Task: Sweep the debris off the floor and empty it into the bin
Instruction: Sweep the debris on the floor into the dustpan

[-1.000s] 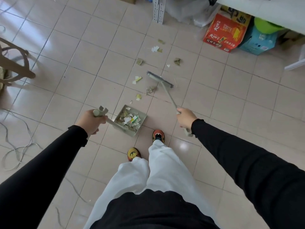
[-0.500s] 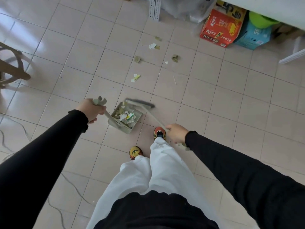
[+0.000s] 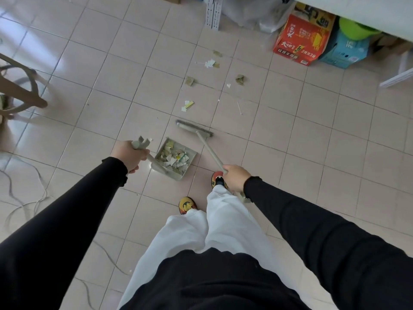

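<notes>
Debris (image 3: 176,156) piled in dustpan (image 3: 180,175) by shoes (image 3: 187,204), left hand (image 3: 128,155) clenched round its handle. Right hand (image 3: 235,176) grips broom (image 3: 194,130), head just beyond pan. About 8 scraps (image 3: 187,105) loose on floor (image 3: 89,121) farther out, toward red box (image 3: 301,41). Risk: pan tips during next reach, load spills back.

Red carton (image 3: 301,39): white Chinese lettering, digits 2 and 3 legible. Blue box (image 3: 345,52): print too small.

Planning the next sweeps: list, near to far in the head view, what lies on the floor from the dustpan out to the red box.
Dustpan → broom head → yellow-and-white scrap → left brown scrap → white paper scrap → red box.
</notes>
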Demonstrator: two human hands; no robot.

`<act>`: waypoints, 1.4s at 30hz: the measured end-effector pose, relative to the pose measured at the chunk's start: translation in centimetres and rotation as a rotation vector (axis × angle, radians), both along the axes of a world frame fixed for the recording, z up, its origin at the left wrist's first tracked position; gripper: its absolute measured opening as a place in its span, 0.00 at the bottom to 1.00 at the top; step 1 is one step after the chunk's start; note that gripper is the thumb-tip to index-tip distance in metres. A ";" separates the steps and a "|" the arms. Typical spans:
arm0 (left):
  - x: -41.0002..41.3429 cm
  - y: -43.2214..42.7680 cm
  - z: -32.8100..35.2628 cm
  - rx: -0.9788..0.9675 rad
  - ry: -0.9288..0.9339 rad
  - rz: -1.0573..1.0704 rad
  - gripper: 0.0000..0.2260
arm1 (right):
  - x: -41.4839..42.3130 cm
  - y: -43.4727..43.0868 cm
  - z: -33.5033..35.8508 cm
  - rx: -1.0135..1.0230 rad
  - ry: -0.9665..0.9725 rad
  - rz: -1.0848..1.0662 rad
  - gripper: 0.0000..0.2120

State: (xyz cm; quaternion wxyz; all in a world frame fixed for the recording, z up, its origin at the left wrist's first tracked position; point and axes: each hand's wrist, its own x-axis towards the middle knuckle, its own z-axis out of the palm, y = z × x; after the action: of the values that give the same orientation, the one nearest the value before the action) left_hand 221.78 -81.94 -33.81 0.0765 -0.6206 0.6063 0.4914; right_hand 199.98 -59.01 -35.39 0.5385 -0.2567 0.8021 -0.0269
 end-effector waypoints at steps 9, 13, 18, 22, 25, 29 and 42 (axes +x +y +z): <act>3.2 1.9 0.1 -0.007 0.021 0.048 0.05 | 0.1 7.6 5.6 -0.035 -0.270 -0.242 0.21; 5.6 2.0 0.4 -0.018 0.019 0.132 0.08 | 0.0 4.6 4.3 -0.100 -0.195 -0.199 0.19; 7.0 1.9 1.2 -0.035 0.038 0.210 0.09 | 0.6 -5.4 0.2 -0.077 -0.047 0.068 0.19; 7.4 1.5 1.4 -0.042 0.023 0.275 0.12 | 2.4 -10.6 -0.6 -0.025 -0.010 0.164 0.18; 7.5 0.9 1.5 -0.013 0.021 0.294 0.13 | 3.0 -9.9 -0.4 0.025 -0.019 0.210 0.18; 7.3 0.6 1.7 0.012 0.031 0.316 0.13 | 0.5 -6.0 1.4 0.130 -0.131 0.157 0.15; 4.4 -0.4 2.1 -0.019 0.072 0.201 0.12 | -3.2 1.8 6.1 -0.033 -0.153 0.003 0.24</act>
State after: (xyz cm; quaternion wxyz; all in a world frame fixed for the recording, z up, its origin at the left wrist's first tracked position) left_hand 226.20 -82.38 -31.70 -0.0009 -0.6610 0.5479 0.5128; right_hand 196.77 -57.17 -29.25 0.5937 -0.2639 0.7579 -0.0591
